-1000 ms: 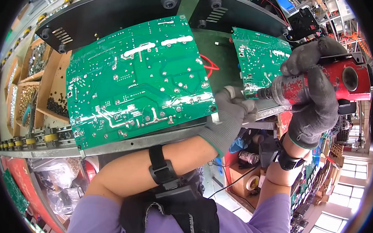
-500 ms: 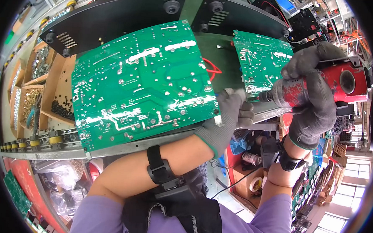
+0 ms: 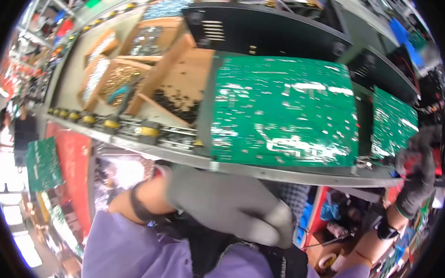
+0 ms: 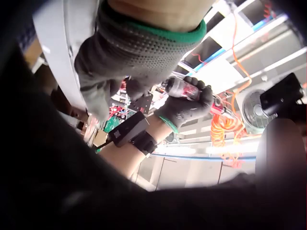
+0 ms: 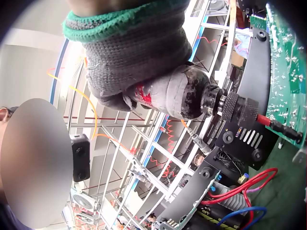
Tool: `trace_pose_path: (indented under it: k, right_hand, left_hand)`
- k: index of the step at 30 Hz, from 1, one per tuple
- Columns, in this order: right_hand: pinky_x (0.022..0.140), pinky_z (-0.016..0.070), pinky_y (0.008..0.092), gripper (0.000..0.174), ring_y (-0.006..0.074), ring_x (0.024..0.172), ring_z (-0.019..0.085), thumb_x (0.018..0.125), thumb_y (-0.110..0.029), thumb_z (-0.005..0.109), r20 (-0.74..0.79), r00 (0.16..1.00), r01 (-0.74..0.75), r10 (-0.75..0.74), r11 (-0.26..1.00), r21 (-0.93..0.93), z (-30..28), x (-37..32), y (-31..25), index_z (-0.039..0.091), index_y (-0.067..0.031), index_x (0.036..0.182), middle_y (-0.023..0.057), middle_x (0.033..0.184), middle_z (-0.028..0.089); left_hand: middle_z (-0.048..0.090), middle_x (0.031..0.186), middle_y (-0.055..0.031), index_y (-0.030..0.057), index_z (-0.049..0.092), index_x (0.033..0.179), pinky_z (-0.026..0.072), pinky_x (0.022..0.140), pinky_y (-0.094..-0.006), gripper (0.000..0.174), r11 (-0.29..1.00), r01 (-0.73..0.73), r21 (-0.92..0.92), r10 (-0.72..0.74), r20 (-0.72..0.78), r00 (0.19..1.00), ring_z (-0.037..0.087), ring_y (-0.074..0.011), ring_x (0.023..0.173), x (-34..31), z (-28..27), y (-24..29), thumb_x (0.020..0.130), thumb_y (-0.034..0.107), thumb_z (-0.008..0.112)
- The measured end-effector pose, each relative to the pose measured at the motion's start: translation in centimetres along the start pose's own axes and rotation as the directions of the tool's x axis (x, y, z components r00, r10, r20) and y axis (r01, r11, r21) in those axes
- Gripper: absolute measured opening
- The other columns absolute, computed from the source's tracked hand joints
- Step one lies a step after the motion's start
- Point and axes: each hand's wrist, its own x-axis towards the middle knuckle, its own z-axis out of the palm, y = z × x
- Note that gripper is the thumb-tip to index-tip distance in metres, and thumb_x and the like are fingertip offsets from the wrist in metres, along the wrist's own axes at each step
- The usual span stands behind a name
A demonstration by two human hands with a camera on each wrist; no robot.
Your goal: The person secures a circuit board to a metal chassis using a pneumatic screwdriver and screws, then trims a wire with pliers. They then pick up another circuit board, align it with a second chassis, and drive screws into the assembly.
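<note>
Nearest of all, a purple shirt (image 3: 128, 249) with black cloth (image 3: 200, 257) over it. In front of the belly, a left hand (image 3: 220, 201) in a grey glove, a bit blurry, with loose, softly bent fingers. Next, a long metal rail (image 3: 305, 178), just past the left hand.

Across the rail, a big green board (image 3: 286, 109) full of tiny silver dots, ahead of the left hand and a little to the right, well apart from both hands. To the left of the board, wooden boxes (image 3: 161, 71) with little black screws (image 3: 177, 104) and shiny gold bits (image 3: 118, 82), plus a tool with a blue handle (image 3: 118, 93). Yellow wheels (image 3: 149, 129) in a row along the near edge.

To the right, past a narrow gap, a second green board (image 3: 392, 126). By its near right corner, a right hand (image 5: 139, 62), also in a grey glove, with fingers wrapped round a red power tool (image 5: 187, 96). At the front of the tool, a red and black bit (image 5: 278, 127) close to green board in the right wrist view. Touching or just apart: cannot tell.

Farther back, a long black panel (image 3: 267, 34), standing up behind the big board. Behind the second board, another black panel (image 3: 384, 71). Far off, a curly orange hose (image 4: 223, 132) and a round fan (image 4: 254, 108).
</note>
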Motion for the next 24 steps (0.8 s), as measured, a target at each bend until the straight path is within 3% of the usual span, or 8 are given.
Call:
trace_pose_path:
  k: [2, 5, 8, 12, 17, 20, 22, 24]
  right_hand:
    - [0.073, 0.041, 0.0258, 0.017, 0.0134, 0.079, 0.045, 0.087, -0.016, 0.057, 0.117, 0.987, 0.108, -0.109, 0.994, 0.021, 0.3, 1.3, 0.5, 0.048, -0.0023, 0.091, 0.0037, 0.086, 0.045]
    - [0.066, 0.0386, 0.0276, 0.037, 0.0146, 0.077, 0.038, 0.085, -0.01, 0.059, 0.026, 0.999, 0.045, -0.045, 0.999, 0.015, -0.5, 1.0, 0.9, 0.039, 0.0027, 0.113, 0.0051, 0.083, 0.04]
    - [0.068, 0.0409, 0.0272, 0.035, 0.0159, 0.079, 0.044, 0.087, -0.012, 0.057, -0.051, 0.998, 0.034, -0.034, 0.999, 0.013, -0.3, 0.6, 2.8, 0.042, 0.0045, 0.115, 0.007, 0.087, 0.046]
    - [0.073, 0.0454, 0.0263, 0.034, 0.0184, 0.082, 0.055, 0.093, -0.014, 0.052, -0.293, 0.956, -0.047, 0.013, 0.993, -0.109, -2.6, -2.3, 2.7, 0.049, 0.0079, 0.118, 0.0108, 0.095, 0.057]
    - [0.078, 0.0504, 0.0307, 0.035, 0.0172, 0.082, 0.061, 0.088, -0.017, 0.06, -0.265, 0.949, 0.139, -0.169, 0.982, -0.126, 0.8, -2.1, 2.0, 0.062, 0.005, 0.115, 0.0084, 0.098, 0.065]
    - [0.06, 0.0509, 0.0307, 0.036, 0.0164, 0.067, 0.058, 0.079, 0.002, 0.063, -0.216, 0.948, 0.272, -0.236, 0.95, 0.156, 4.7, 0.9, -1.4, 0.054, 0.0034, 0.114, 0.0092, 0.081, 0.06]
    - [0.06, 0.0507, 0.0303, 0.037, 0.0161, 0.067, 0.058, 0.078, 0.003, 0.062, -0.151, 0.932, 0.347, -0.33, 0.932, 0.105, 4.1, 1.3, -1.0, 0.054, 0.0029, 0.113, 0.009, 0.079, 0.059]
    - [0.06, 0.0491, 0.0317, 0.041, 0.0169, 0.068, 0.056, 0.077, -0.005, 0.063, -0.183, 0.936, 0.311, -0.3, 0.95, 0.034, 4.3, 1.1, -1.3, 0.052, 0.0033, 0.116, 0.009, 0.077, 0.056]
  left_hand:
    - [0.065, 0.099, -0.02, -0.0054, 0.063, 0.101, 0.0522, 0.078, -0.0377, 0.027, 1.0, -0.008, 0.005, 0.009, -0.327, 0.945, 0.065, -0.031, 0.09, -6.8, -1.9, 3.2, 0.095, 0.02, 0.056]
    - [0.065, 0.09, -0.0106, -0.0014, 0.063, 0.102, 0.0506, 0.076, -0.032, 0.028, 0.589, 0.801, 0.101, -0.101, -0.975, 0.196, 0.061, -0.0169, 0.084, -13.8, -5.5, 4.8, 0.092, 0.025, 0.06]
    - [0.069, 0.097, -0.0189, 0.0069, 0.067, 0.11, 0.0504, 0.083, -0.0404, 0.044, -0.169, 0.986, -0.012, 0.091, -0.996, 0.004, 0.066, -0.0326, 0.091, -23.5, -11.2, 2.4, 0.085, 0.042, 0.061]
    - [0.068, 0.101, -0.0205, 0.0049, 0.07, 0.096, 0.0489, 0.086, -0.046, 0.06, -0.467, 0.884, 0.016, -0.284, -0.949, -0.133, 0.063, -0.0386, 0.099, -25.2, -12.8, 1.3, 0.083, 0.06, 0.051]
    - [0.063, 0.069, -0.0143, -0.0008, 0.061, 0.077, 0.0475, 0.064, -0.0425, 0.052, 0.02, 0.988, 0.155, 0.038, -0.987, 0.154, 0.061, -0.0289, 0.066, -36.6, -13.6, -3.7, 0.077, 0.051, 0.069]
    - [0.061, 0.082, -0.0044, 0.0055, 0.059, 0.098, 0.0444, 0.06, -0.0301, 0.04, 0.392, 0.85, -0.352, -0.404, -0.896, -0.185, 0.058, -0.0143, 0.071, -35.8, -13.5, -0.2, 0.08, 0.039, 0.071]
    - [0.062, 0.087, -0.0018, 0.0099, 0.06, 0.107, 0.0442, 0.063, -0.0268, 0.035, 0.972, 0.102, -0.213, -0.235, -0.92, 0.314, 0.057, -0.0116, 0.073, -35.9, -13.3, -0.8, 0.084, 0.036, 0.068]
    - [0.056, 0.11, -0.0018, 0.0135, 0.051, 0.126, 0.0507, 0.078, -0.0319, 0.049, 0.996, -0.053, 0.07, 0.071, -0.997, 0.032, 0.054, -0.0152, 0.1, -29.9, -10.4, 1.4, 0.086, 0.036, 0.067]
